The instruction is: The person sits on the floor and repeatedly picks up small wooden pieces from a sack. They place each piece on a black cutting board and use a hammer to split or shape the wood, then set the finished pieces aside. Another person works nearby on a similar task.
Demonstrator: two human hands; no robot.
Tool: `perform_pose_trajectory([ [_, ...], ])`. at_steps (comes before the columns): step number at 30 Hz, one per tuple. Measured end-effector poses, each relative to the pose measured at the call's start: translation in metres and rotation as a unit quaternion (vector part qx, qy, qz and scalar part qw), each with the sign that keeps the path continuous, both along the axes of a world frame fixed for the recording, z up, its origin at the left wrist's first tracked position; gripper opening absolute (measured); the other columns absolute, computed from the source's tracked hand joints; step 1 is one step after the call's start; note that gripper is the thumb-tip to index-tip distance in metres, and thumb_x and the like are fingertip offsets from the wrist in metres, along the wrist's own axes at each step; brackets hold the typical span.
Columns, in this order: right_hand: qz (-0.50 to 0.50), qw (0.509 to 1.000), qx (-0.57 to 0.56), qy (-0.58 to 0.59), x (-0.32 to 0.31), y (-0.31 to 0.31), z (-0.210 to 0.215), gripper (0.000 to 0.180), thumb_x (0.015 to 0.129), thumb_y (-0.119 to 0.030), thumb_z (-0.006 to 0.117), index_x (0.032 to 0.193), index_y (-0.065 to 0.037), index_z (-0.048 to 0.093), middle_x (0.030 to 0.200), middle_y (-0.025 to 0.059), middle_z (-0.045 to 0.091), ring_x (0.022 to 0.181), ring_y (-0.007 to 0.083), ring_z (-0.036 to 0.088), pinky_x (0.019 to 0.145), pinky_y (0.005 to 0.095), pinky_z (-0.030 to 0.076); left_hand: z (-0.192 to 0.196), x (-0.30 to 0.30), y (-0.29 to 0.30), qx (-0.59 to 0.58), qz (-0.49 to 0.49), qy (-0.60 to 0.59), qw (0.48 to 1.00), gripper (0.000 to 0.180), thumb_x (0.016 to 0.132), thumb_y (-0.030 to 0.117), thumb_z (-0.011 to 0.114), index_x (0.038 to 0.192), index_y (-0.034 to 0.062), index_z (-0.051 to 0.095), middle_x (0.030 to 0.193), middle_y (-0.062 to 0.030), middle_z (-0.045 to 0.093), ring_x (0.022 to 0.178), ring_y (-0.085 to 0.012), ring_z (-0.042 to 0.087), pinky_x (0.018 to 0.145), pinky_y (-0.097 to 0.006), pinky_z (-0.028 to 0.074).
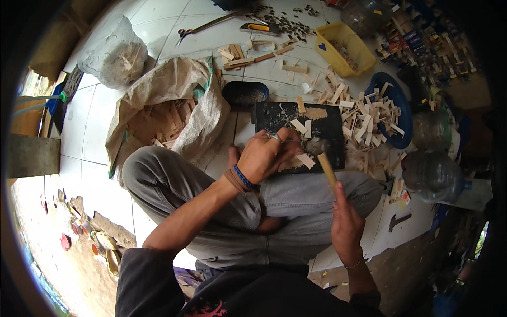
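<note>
— Wooden stick (327, 169), pale, gripped in the right hand (346, 222) at about five o'clock; the fingers are wrapped fully round its lower end and it points up toward the black board (327, 132). Its top end looks blurred, so I cannot tell what it carries.

— And the left hand (264, 156)?

— Near the middle, curled down on a small flat wood piece (304, 160) at the board's near edge, fingers pinched tight on it. Both rest above the grey-trousered knees (158, 179) of the seated person.

— How much looks done?

— My judgement: well along, yet far from over. A few cut slips lie on the board, and at two o'clock the blue basin (400, 105) is heaped with short pale slips spilling onto the white tiled floor (95, 127).

— What is left?

— At ten o'clock the open woven sack (169, 90) holds longer, browner slats, seemingly uncut. Beyond, around twelve, loose offcuts (237, 55) lie beside a yellow tray (346, 45), with a clear plastic bag (113, 50) at eleven.
</note>
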State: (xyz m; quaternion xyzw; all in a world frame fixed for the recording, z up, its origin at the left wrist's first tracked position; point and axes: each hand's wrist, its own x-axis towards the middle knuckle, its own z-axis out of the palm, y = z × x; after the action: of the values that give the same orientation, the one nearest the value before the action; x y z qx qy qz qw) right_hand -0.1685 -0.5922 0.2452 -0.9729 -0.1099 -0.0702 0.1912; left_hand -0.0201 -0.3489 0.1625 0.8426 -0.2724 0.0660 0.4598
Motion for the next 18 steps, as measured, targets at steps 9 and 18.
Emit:
perform_pose_trajectory([
  [9,-0.053,0.993,0.09,0.048,0.014,0.007,-0.01,0.057,0.102,-0.001,0.059,0.158,-0.006,0.045,0.101,0.0167,0.073,0.099,0.0296,0.076,0.082,0.0367,0.059,0.002,0.0,0.003,-0.05,-0.025,0.049,0.997,0.033,0.096,0.021,0.074,0.121,0.0085,0.056,0.102,-0.0026,0.08,0.097,-0.0318,0.076,0.095,-0.038,0.054],
  [18,-0.21,0.853,0.422,0.226,0.086,0.045,-0.048,0.032,0.103,-0.037,0.071,0.095,-0.006,0.065,0.068,-0.0075,0.046,0.054,0.0015,0.041,0.046,0.0216,0.034,0.008,0.004,0.004,-0.058,-0.053,0.051,0.996,0.03,0.097,0.015,0.073,0.12,0.007,0.056,0.103,-0.0064,0.08,0.102,-0.0283,0.075,0.089,-0.035,0.057],
])
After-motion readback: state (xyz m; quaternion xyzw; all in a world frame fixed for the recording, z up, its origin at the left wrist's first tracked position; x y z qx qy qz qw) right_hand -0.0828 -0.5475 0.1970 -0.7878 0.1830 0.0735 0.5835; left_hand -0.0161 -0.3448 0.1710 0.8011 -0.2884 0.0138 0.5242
